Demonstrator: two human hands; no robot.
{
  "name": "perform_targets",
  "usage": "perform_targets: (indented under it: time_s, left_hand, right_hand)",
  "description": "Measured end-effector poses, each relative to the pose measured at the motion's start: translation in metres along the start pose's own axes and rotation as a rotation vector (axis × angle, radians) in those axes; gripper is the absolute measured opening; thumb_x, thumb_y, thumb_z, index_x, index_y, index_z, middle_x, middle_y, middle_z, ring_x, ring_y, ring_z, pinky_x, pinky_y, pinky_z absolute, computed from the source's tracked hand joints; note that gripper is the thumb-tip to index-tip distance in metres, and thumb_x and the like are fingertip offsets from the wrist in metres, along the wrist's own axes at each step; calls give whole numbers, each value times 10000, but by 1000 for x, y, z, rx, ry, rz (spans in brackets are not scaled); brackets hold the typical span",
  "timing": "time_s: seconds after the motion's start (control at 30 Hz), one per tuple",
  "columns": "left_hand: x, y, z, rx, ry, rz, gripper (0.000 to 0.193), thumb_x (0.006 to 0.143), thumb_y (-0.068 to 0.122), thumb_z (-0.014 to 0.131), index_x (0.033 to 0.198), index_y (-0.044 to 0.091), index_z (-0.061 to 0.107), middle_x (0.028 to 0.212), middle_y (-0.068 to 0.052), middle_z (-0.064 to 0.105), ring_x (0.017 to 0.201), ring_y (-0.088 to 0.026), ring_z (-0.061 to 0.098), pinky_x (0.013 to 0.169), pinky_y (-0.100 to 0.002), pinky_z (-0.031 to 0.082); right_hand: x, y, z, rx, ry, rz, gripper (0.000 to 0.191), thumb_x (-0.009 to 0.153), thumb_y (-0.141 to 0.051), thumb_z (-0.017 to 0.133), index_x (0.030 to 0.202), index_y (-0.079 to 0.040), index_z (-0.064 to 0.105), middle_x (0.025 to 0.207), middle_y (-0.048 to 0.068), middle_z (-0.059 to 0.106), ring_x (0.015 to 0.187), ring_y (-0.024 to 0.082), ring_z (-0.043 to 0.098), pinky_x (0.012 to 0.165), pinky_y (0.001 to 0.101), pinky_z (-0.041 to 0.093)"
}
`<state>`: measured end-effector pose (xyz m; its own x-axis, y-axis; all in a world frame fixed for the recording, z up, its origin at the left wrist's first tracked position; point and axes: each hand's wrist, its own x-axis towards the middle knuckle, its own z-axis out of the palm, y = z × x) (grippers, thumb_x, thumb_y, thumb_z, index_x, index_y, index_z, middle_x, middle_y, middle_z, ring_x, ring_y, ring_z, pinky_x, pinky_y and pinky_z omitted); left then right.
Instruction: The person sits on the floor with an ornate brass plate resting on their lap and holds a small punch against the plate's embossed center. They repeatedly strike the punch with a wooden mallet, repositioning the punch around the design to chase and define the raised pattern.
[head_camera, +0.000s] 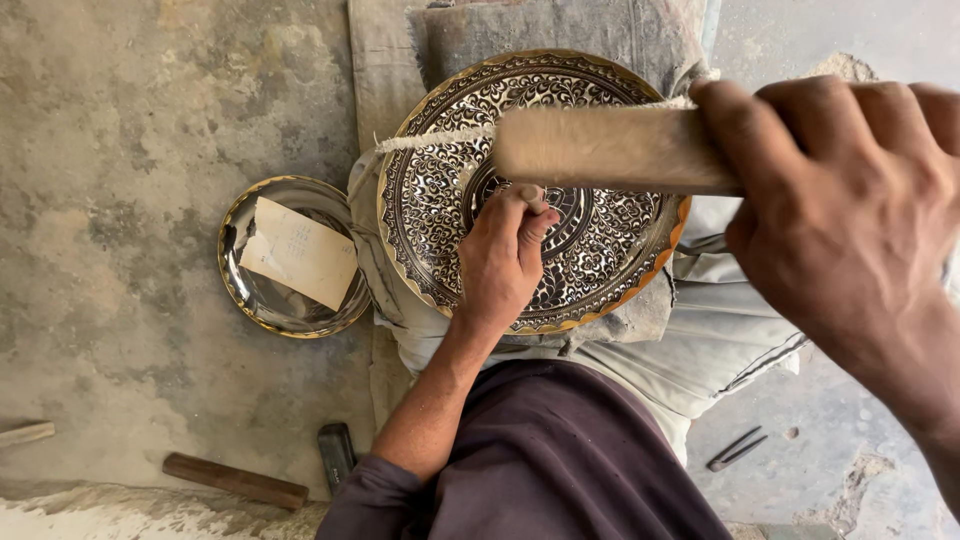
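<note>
Left hand (500, 262) rests on the big patterned metal plate (440, 180), fingers pinched shut on a small tool (530, 194). Right hand (850, 215) is closed tight round a wooden block (610, 148) above the plate. That plate lies on grey cloth (560, 35). Beside it on the floor (120, 150) sits a small shiny dish (290, 305) with paper (300, 252) inside.

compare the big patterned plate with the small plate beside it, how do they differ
The big plate is covered in dense black and silver scrollwork; the small plate is plain and shiny. The big plate is clearly wider. It rests on cloth over the person's lap with the left hand pressing on it; the small plate sits on the concrete floor, untouched, holding a slip of paper. Both are round metal with a golden rim.
</note>
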<state>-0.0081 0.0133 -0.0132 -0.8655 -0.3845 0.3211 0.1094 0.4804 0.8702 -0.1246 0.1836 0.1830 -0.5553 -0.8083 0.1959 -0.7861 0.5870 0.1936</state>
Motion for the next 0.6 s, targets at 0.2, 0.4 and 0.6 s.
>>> perform_targets:
  time_s: [0.2,0.4,0.6]
  left_hand:
    - [-1,7,-3,-19,-2,-76,171,1056,195,676,1069,60,573,961,-46,661,841,-175,728,695,-324,611]
    - [0,4,-4,20,8,-12,173,1052,195,669,1096,53,580,983,-54,663,853,-180,725,696,-318,623]
    - [-2,-3,-4,-4,-38,-11,153,1084,187,626,1159,59,592,1024,-43,675,931,-163,753,749,-283,667]
  right_hand:
    - [-1,-6,7,-52,-78,11,377,963,-97,709,1335,-137,672,1019,66,684,848,251,645,835,431,482]
    - [2,-9,-8,-96,-179,14,400,925,-71,714,1317,-141,683,1064,94,685,886,292,671,844,461,517]
    - [2,-12,-11,290,-93,189,477,883,-13,678,1349,-49,577,1099,192,638,945,399,649,863,484,508]
